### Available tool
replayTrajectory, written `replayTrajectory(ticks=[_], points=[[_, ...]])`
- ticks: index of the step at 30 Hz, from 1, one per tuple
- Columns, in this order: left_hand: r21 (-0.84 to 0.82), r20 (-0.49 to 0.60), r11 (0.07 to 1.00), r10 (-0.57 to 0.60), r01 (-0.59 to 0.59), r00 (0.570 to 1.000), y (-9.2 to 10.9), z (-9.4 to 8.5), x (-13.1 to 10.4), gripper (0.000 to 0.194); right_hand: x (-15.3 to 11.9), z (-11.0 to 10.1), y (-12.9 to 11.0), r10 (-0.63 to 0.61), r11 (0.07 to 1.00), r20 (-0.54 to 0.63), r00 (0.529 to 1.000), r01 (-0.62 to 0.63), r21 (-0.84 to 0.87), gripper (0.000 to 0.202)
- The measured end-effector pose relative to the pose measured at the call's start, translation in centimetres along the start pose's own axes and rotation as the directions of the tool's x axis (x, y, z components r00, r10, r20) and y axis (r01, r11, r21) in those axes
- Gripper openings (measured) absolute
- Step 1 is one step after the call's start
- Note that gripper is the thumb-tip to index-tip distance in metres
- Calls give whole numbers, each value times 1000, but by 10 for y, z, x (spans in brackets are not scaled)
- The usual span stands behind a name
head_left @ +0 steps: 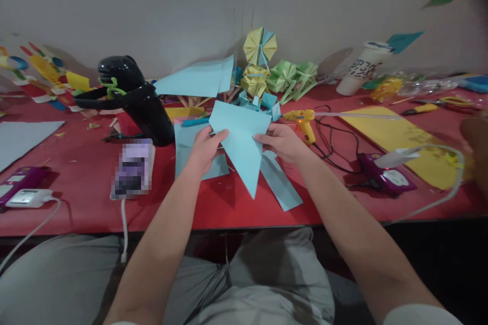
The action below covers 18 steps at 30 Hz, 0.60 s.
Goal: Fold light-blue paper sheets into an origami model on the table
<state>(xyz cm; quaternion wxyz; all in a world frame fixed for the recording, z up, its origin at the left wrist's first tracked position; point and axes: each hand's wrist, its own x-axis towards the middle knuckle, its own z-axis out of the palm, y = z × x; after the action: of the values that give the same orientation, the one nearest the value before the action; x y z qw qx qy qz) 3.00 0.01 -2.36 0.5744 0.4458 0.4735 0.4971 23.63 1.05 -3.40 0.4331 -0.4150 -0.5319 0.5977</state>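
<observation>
A light blue paper (244, 137) is held up above the red table, its long point hanging down toward me. My left hand (208, 147) pinches its left edge, thumb on top. On the right edge, my right hand (284, 141) grips it the same way. Beneath and to the left lies another light blue sheet (186, 155), partly hidden by my left hand. A blue paper strip (282, 183) lies below my right hand. Just beyond my right hand is a yellow glue gun (303, 123) with a small orange light.
Folded yellow and green paper pieces (260, 48) stand at the back. A black bottle (147, 106) leans at the left, near a phone (133, 167). At the right are a purple power strip (389, 175), yellow paper (381, 132) and a white cup (360, 68).
</observation>
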Motion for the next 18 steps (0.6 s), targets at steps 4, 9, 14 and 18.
replayTrajectory(ticks=[4, 9, 14, 18], points=[[39, -43, 998, 42, -41, 998, 1, -4, 2, 31, 1, -6, 0, -14, 997, 36, 999, 16, -72, 35], [30, -73, 997, 69, -67, 995, 2, -5, 3, 29, 1, -13, -1, -83, 991, 87, 993, 91, -102, 40], [-54, -90, 996, 67, -72, 994, 4, -6, 4, 31, 1, -14, -2, -93, 985, 170, 981, 116, -125, 47], [-103, -60, 992, 73, -79, 996, 6, -9, 4, 28, 3, -14, -1, -143, 982, 81, 986, 152, -112, 26]])
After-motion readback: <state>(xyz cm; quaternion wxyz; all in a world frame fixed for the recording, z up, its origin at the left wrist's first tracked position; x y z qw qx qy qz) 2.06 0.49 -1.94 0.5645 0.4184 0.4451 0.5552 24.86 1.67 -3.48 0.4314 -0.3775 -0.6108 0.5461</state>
